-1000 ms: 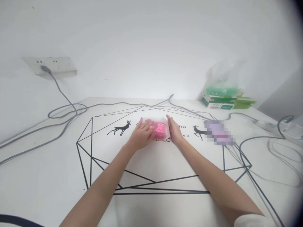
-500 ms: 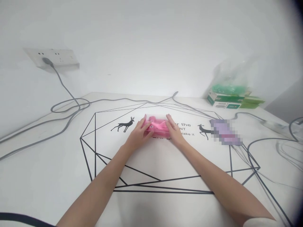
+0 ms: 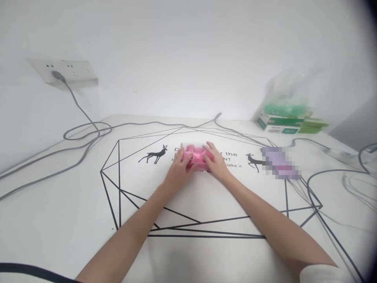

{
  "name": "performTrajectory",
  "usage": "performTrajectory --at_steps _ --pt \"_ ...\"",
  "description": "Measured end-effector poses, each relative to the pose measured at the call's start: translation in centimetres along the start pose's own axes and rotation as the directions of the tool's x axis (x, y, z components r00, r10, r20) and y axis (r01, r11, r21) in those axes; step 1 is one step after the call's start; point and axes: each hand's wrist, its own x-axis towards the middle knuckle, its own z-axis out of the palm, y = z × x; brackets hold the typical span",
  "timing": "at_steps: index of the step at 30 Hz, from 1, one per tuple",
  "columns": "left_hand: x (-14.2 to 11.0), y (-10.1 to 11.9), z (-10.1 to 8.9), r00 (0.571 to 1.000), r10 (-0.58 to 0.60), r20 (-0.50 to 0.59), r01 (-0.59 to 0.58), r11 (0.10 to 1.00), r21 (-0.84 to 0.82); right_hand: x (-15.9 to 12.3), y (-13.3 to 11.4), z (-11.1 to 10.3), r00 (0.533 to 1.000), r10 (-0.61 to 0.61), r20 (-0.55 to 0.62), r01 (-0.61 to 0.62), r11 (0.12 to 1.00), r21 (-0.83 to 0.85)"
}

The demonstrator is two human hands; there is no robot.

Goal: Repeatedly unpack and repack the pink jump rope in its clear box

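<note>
Between your left hand (image 3: 180, 169) and your right hand (image 3: 217, 161), you have a bright pink item (image 3: 196, 153), uneven and folded-looking, inside a low, see-through box (image 3: 196, 166). The box lies flat on the white tabletop (image 3: 203, 196), your fingers partly covering both its ends

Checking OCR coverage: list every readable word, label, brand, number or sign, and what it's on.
"D", tabletop
"r the", tabletop
"NT", tabletop
"iake it", tabletop
Other tabletop letters: partly hidden by left hand and right hand, unclear
Green-and-white boxes: labels too small
Purple item: pixelated, unreadable
</note>
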Motion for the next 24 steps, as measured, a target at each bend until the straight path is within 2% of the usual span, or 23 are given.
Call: performTrajectory --at_steps 4,7,10,14,16,21,24 --pt "0.7 -0.6 -1.1 0.998 0.038 0.050 -0.038 0.999 0.005 0.1 0.5 -0.3 0.995 -0.063 0.078 0.074 0.986 -0.150" --pt "2.8 -2.3 -1.9 0.997 -0.029 0.071 0.031 0.999 -0.021 0.2 0.8 -0.5 0.991 -0.090 0.100 0.107 0.978 -0.178" --pt "5.6 -3.9 -2.1 0.975 -0.024 0.222 0.047 0.994 -0.099 0.3 1.1 -0.7 0.987 -0.109 0.121 0.131 0.973 -0.192" --pt "8.0 -4.9 -1.6 0.947 -0.012 0.322 0.042 0.996 -0.085 0.7 1.5 -1.2 0.977 -0.158 0.144 0.184 0.965 -0.186" --pt "8.2 -4.8 -1.3 0.939 0.007 0.343 0.012 0.998 -0.054 1.0 1.7 -1.7 0.968 -0.189 0.167 0.221 0.955 -0.197" --pt "7.0 -3.1 -1.2 0.954 0.047 0.296 -0.076 0.993 0.087 1.7 1.9 -3.0 0.949 -0.221 0.226 0.284 0.909 -0.304" --pt "5.9 -2.0 -1.8 0.961 0.020 0.275 -0.069 0.983 0.170 2.0 1.8 -3.8 0.931 -0.236 0.277 0.334 0.856 -0.394"
